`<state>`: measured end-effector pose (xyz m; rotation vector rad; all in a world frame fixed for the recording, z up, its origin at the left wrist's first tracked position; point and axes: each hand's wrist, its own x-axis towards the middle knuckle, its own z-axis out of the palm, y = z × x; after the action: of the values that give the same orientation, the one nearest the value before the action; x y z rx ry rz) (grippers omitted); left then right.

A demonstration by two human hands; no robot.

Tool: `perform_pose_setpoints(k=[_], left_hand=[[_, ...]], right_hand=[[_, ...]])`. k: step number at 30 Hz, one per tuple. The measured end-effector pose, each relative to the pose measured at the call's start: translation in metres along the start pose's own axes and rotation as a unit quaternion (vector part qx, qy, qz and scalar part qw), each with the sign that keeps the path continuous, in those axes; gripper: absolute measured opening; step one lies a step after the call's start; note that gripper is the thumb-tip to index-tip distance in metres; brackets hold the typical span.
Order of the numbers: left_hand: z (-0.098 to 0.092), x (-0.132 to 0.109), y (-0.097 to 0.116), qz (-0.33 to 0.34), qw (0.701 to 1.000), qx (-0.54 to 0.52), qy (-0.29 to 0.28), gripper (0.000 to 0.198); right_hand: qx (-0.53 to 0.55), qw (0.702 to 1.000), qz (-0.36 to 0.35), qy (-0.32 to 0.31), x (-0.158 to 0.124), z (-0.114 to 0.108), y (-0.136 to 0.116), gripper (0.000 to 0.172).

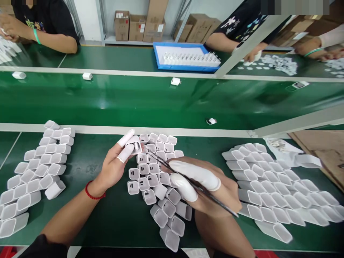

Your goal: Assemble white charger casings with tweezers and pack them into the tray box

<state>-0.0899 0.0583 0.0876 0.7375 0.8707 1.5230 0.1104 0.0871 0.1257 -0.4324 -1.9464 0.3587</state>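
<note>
Between finger-cotted fingertips, my left hand (114, 163) pinches a small white plastic charger housing (133, 144), its open end towards me. Something shiny shows inside, too small to name. My right hand (212, 182), with white cots on thumb and finger, grips dark metal tweezers (195, 183). Their tips point up-left, a little to the right of the held housing. Beneath and beside my hands stand rows of white housings (143, 168); the farther ones show slots at the bottom, while the nearest ones (170, 238) lie tilted.
More housings stand left (41, 157) and right (268, 186). A white bag of small parts (279, 145) lies beside cardboard (322, 150). Beyond a rail, a green belt (120, 100) carries several white pieces. Across it, co-workers sit near a blue tray (185, 68); a slanted post (249, 39) stands right.
</note>
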Motion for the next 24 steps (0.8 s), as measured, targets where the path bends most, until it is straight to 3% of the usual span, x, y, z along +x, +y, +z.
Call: perform_pose_setpoints(k=[5,9,17,24], left_hand=[[0.000,-0.002,-0.005,0.064,0.996,0.062,0.002,0.039],[0.000,-0.002,-0.005,0.112,0.988,0.103,-0.010,0.039],[0.004,-0.008,-0.005,0.089,0.984,0.153,0.013,0.039],[-0.001,-0.010,-0.013,0.122,0.974,0.191,-0.014,0.040]], right_hand=[[-0.014,0.995,-0.026,-0.100,0.000,-0.004,-0.005,0.040],[-0.062,0.988,-0.058,-0.127,-0.005,-0.001,-0.002,0.038],[-0.169,0.971,-0.116,-0.122,-0.002,0.013,0.002,0.022],[-0.187,0.969,-0.090,-0.134,-0.002,0.020,0.001,0.018]])
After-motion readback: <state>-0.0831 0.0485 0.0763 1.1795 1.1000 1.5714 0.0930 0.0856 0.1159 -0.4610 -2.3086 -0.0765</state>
